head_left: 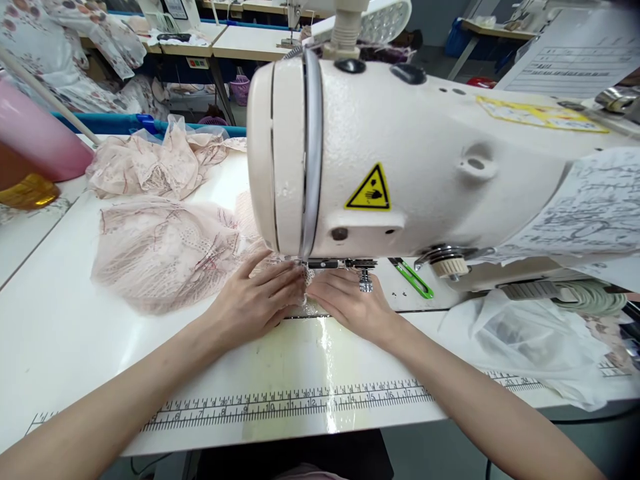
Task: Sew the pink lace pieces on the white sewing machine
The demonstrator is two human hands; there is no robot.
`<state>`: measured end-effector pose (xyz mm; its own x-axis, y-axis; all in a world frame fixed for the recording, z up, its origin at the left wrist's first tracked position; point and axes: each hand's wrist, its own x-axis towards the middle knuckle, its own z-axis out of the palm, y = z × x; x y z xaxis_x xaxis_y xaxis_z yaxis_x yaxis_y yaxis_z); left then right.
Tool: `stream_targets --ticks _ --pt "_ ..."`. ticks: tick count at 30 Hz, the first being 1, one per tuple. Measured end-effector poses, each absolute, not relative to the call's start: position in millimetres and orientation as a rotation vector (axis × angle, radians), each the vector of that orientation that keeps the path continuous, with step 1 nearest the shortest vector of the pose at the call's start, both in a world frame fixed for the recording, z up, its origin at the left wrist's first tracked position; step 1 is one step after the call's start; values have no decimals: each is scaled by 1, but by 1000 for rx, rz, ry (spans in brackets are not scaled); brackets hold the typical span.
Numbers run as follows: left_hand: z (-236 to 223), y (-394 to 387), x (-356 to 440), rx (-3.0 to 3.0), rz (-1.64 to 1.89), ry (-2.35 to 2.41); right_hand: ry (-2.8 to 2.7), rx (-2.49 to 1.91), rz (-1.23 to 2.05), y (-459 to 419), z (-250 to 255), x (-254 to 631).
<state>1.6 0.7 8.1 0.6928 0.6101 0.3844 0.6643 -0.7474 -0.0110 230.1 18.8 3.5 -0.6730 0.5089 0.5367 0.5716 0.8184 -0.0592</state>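
Note:
A piece of pale pink lace fabric (165, 250) lies on the sewing table and runs in under the head of the white sewing machine (420, 167). My left hand (257, 297) rests on it just left of the needle area, fingers stretched out and flat. From the other side my right hand (353, 300) lies with extended fingers close to the left fingertips, by the narrow end of the lace. A metal attachment with a knurled screw (366, 279) partly covers the right fingers. The needle and the presser foot are hidden by the machine head.
More crumpled pink fabric (160, 160) lies behind the lace. Green thread snips (413, 279) rest right of my hand. White sheer cloth (535, 337) sits at the right, and a printed ruler (290, 403) follows the front edge. A pink cone (40, 133) stands left.

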Motion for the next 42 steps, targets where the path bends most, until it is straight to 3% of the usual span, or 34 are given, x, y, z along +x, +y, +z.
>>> stream_targets --ticks 6,16,42 --pt "10 2 -2 -2754 -627 -979 -2489 -669 41 21 -6 226" --pt "11 4 -5 -2751 -567 -1062 -2464 -723 70 21 -9 217" --pt "1 1 1 -2553 -454 -1080 -2443 -971 -73 24 -11 225"
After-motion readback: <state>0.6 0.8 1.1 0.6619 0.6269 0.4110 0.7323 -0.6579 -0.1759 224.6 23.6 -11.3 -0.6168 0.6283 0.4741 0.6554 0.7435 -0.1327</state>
